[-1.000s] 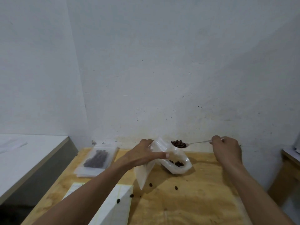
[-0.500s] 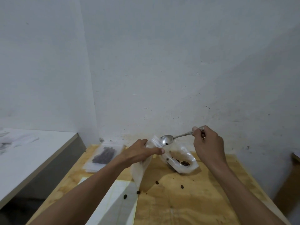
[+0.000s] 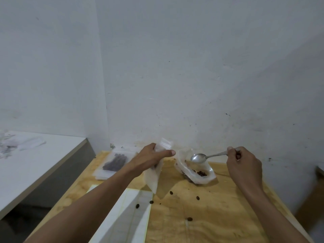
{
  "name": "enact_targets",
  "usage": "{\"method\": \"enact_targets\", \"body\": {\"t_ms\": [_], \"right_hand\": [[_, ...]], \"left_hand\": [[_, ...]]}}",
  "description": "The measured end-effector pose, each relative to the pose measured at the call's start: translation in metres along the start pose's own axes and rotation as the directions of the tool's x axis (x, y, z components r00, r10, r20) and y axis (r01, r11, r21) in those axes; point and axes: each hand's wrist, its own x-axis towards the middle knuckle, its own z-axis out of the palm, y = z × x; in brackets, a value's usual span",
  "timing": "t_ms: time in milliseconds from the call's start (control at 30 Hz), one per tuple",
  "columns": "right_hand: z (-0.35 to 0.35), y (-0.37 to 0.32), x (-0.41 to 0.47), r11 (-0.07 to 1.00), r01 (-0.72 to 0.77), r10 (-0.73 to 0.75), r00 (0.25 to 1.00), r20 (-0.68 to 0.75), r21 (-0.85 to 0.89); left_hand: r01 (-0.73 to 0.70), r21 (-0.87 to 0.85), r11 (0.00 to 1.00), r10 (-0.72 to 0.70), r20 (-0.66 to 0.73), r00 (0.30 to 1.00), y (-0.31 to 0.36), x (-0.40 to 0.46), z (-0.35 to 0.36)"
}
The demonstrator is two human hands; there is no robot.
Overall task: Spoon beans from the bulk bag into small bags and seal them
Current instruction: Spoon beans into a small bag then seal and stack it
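L hand (image 3: 150, 159) grips small bag (image 3: 154, 172) near its mouth, thumb out straight, bag hanging. R hand (image 3: 243, 163) pinches spoon (image 3: 199, 158) handle; bowl looks empty, hovering over bulk bag (image 3: 196, 172), which lies between the hands. Next scoop imo: dig low, few beans left. Keep small bag mouth wide and close to R. Strays (image 3: 171, 192) on table (image 3: 219, 216) below the hands show spill risk.

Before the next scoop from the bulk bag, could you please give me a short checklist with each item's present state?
1. Metal spoon empty: ok.
2. Right hand grips spoon handle: ok.
3. Left hand holds small clear plastic bag: ok.
4. Small bag's mouth open: cannot tell.
5. Clear bulk bag holds dark beans: ok, few.
6. Plywood table free of spilled beans: not ok.
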Motion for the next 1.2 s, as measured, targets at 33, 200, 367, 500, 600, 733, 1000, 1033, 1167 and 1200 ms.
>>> {"method": "enact_targets", "body": {"t_ms": [33, 200, 367, 500, 600, 733, 1000, 1033, 1167, 1200], "right_hand": [[0.001, 0.006, -0.003, 0.999, -0.023, 0.023, 1.0, -0.003, -0.036], [0.009, 0.03, -0.021, 0.974, -0.15, 0.168, 0.981, 0.099, -0.171], [0.003, 0.015, -0.029, 0.94, -0.014, 0.061, 0.99, 0.129, -0.34], [0.001, -0.03, -0.047, 0.991, 0.056, -0.106, 0.888, 0.448, 0.124], [0.02, -0.043, -0.058, 0.948, -0.101, -0.127, 0.751, 0.648, 0.303], [0.031, -0.034, -0.052, 0.892, -0.242, -0.059, 0.774, 0.631, 0.381], [0.027, -0.041, -0.039, 0.835, -0.348, -0.022, 0.753, 0.657, 0.427], [0.024, -0.044, -0.035, 0.822, -0.347, -0.016, 0.779, 0.626, 0.452], [0.017, -0.052, -0.019, 0.847, -0.285, -0.026, 0.82, 0.572, 0.448], [0.015, -0.053, -0.016, 0.854, -0.269, -0.032, 0.827, 0.561, 0.445]], "left_hand": [[-0.008, -0.021, 1.0, 0.008, -0.008, 1.0, 0.001, 0.0, 0.002], [-0.025, -0.169, 0.985, 0.019, -0.036, 0.999, 0.011, -0.003, 0.011], [-0.014, -0.255, 0.967, -0.002, -0.065, 0.998, 0.024, -0.004, 0.016], [-0.011, -0.344, 0.939, -0.022, -0.092, 0.996, 0.04, -0.003, 0.026], [-0.038, -0.348, 0.937, 0.014, -0.072, 0.997, 0.047, -0.003, 0.032], [-0.105, -0.346, 0.932, 0.069, -0.114, 0.991, 0.047, -0.01, 0.023], [-0.195, -0.341, 0.92, 0.151, -0.15, 0.977, 0.029, -0.012, 0.007], [-0.198, -0.321, 0.926, 0.16, -0.139, 0.977, 0.029, -0.013, 0.008], [-0.203, -0.285, 0.937, 0.186, -0.086, 0.979, 0.027, -0.014, 0.013], [-0.207, -0.296, 0.933, 0.189, -0.088, 0.978, 0.027, -0.014, 0.013]]}}
